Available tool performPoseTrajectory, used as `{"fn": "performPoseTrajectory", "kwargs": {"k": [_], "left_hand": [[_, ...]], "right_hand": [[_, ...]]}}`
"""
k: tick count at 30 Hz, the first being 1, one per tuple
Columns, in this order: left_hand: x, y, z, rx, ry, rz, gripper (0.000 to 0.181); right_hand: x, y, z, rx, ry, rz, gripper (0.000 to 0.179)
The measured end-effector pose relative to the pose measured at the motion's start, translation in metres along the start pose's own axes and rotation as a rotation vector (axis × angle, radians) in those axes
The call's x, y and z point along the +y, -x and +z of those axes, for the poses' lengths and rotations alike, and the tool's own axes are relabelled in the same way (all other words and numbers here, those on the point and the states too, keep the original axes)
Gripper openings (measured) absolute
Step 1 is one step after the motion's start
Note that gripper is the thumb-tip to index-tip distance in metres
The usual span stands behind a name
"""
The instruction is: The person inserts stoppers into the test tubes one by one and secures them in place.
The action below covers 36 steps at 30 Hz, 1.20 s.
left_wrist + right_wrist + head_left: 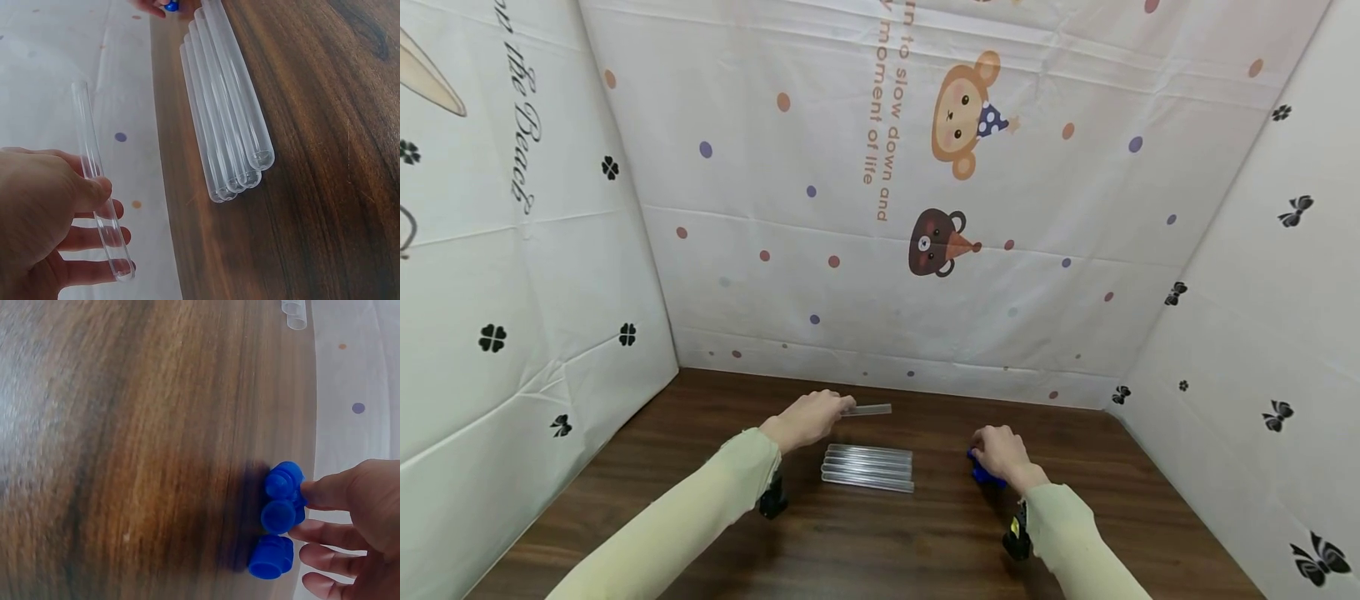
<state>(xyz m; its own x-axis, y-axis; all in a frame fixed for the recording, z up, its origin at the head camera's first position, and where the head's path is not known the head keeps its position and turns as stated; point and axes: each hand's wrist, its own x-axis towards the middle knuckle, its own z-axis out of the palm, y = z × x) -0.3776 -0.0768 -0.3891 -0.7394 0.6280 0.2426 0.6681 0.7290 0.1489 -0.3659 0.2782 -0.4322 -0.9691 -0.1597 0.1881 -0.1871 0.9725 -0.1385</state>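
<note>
My left hand (808, 419) holds a clear test tube (89, 137) above the table, pinched between thumb and fingers. Its rounded end points down past the fingers in the left wrist view. Nearer to me, several more clear test tubes (868, 468) lie side by side in a row. On the right, my right hand (1002, 454) is at a small cluster of blue caps (278, 515). Thumb and index finger pinch at one of these caps, while another blue cap (270, 557) lies beside the middle fingers. The hand partly hides the cluster in the head view.
A dark wood-grain table (880, 542) carries everything. White printed sheets (850, 292) rise as walls at the back, left and right. A dark wrist camera (772, 497) hangs under the left wrist, and another wrist camera (1017, 537) under the right.
</note>
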Motion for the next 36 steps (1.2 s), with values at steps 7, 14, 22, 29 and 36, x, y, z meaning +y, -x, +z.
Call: {"fn": "performPoseTrajectory", "kwargs": {"k": [7, 14, 22, 29, 36], "left_hand": [[0.0011, -0.0020, 0.0004, -0.002, -0.015, 0.018, 0.032], [0.0008, -0.0039, 0.0029, 0.000, -0.021, 0.010, 0.031], [0.0013, -0.0038, 0.0019, -0.012, -0.025, 0.013, 0.030], [0.0035, -0.0042, 0.0014, -0.038, -0.037, -0.001, 0.031], [0.0062, -0.0029, 0.0020, -0.049, -0.045, -0.010, 0.032]], "right_hand": [[0.0007, -0.0021, 0.0029, 0.007, 0.001, -0.006, 0.014], [-0.0003, -0.0021, 0.0008, 0.010, 0.014, -0.011, 0.017], [-0.0007, -0.0024, 0.0006, -0.010, -0.004, 0.008, 0.017], [-0.0010, 0.0007, 0.0003, 0.026, -0.025, -0.029, 0.012], [0.0008, -0.0006, -0.0003, 0.035, -0.017, -0.029, 0.015]]}}
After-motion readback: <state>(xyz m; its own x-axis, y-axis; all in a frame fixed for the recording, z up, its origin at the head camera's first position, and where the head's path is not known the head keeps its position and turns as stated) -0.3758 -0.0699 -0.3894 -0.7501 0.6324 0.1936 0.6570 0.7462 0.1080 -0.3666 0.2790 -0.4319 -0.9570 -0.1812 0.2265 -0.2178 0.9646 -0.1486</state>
